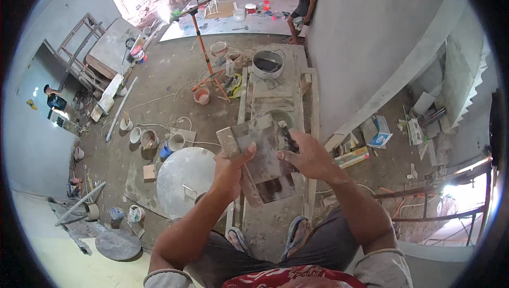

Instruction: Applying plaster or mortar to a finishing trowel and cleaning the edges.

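Observation:
In front of my knees I hold flat, plaster-smeared pieces: a grey rectangular plate like a trowel blade, overlapping a brownish wooden board. My left hand is closed on the board's left side, thumb lying over the top face. My right hand is closed at the right side, thumb and fingers around a dark, crusted handle-like edge. Whether the plate and board are joined I cannot tell. Just behind them sits a round greenish container, partly hidden.
A plank platform runs ahead under my sandalled feet, bearing a metal pot. To the left are a round grey disc, several buckets and an orange tripod with cables. A person leans on the right wall.

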A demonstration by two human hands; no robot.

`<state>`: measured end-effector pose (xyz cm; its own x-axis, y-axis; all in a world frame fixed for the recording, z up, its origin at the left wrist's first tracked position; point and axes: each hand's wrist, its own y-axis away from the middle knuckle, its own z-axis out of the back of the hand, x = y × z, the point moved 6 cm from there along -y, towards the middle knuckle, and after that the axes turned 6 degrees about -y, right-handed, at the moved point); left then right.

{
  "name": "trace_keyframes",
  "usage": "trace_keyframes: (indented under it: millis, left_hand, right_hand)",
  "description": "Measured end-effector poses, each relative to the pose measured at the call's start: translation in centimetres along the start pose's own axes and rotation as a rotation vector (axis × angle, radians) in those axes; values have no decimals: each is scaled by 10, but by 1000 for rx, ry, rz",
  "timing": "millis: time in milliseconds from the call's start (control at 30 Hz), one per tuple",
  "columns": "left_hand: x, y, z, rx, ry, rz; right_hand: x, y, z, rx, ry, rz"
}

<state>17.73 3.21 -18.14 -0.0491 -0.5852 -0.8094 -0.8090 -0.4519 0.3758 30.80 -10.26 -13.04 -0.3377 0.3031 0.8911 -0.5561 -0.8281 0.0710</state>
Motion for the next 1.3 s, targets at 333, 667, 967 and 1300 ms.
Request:
trace_keyframes:
  millis: [333, 667, 967, 1300]
  left_hand:
    - [-2, -2, 0, -36, -42, -17]
    - [-7, 0, 3, -40, 1, -17]
    - [-1, -1, 0, -14, -64, -19]
    - [-7, 2, 6, -66, -144, -56]
  right_hand:
    - [1, -1, 3, -7, 4, 8]
    - [-1, 1, 9, -63, 8, -12]
    - [2, -2, 5, -71, 56, 34]
    - [4, -1, 6, -119, 65, 102]
